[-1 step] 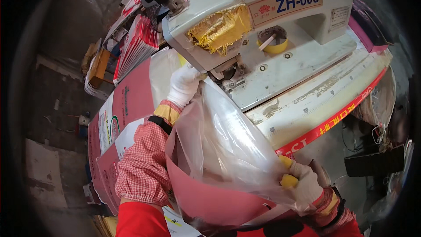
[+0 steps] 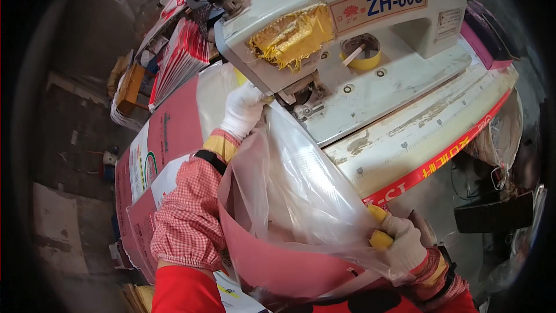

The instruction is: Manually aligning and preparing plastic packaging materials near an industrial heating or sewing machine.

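Machine (image 2: 370, 95): grey-white, standing ahead of me, with a yellow cloth (image 2: 298, 32) on its head and a tape roll (image 2: 364, 62) on its bed.
Sack (image 2: 289, 261): pink, in front of the machine, mouth open, with a clear liner (image 2: 315, 168) running from it up to the machine's head.
Left hand (image 2: 242, 107): gloved, beside the machine's head, fingers closed on the liner's upper corner.
Right hand (image 2: 401, 246): gloved, nearer me than the machine's bed, curled closed on the liner's other end.
Handling: I judge it best to draw the liner's edge straight between both hands, pulling evenly, folds smoothed out, left fingers clear of the metal parts (image 2: 311, 110) under the machine's head.
Hidden: left fingertips, close by the machine's head; I can't tell whether they touch it.
Cut off: the sack's lower part, in front of the machine, runs out of view.
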A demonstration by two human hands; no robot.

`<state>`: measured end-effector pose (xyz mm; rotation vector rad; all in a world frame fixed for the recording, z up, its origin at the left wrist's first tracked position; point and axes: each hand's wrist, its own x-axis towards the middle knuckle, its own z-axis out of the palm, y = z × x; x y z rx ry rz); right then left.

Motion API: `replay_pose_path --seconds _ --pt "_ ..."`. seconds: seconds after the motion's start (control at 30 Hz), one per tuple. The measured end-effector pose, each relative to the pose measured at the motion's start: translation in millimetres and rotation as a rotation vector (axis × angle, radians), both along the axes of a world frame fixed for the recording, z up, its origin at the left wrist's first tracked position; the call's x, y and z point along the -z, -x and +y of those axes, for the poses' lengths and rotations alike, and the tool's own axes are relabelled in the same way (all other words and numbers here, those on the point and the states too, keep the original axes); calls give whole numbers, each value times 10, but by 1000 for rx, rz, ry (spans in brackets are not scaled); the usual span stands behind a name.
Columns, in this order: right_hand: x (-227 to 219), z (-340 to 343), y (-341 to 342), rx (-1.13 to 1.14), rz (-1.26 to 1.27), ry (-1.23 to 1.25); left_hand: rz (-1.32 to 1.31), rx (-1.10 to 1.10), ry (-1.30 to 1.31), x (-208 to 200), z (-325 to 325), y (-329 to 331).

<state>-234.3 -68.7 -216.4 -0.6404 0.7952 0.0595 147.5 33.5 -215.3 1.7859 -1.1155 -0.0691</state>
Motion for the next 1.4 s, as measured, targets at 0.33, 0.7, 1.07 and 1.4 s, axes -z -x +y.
replay_pose_path --seconds 0.33,0.7,1.07,1.4 --pt "-251 -115 2 -815 -17 1347 -303 -50 -647 -291 318 205" --pt "837 358 -1316 -256 -368 1701 -773 -120 -558 -424 -149 -1079" --pt "-291 -373 -2099 -887 -447 1586 -1058 -62 -1429 -1706 -141 309" --pt "-211 -466 -2112 -854 -635 1546 -562 650 -1221 -1781 -374 2118"
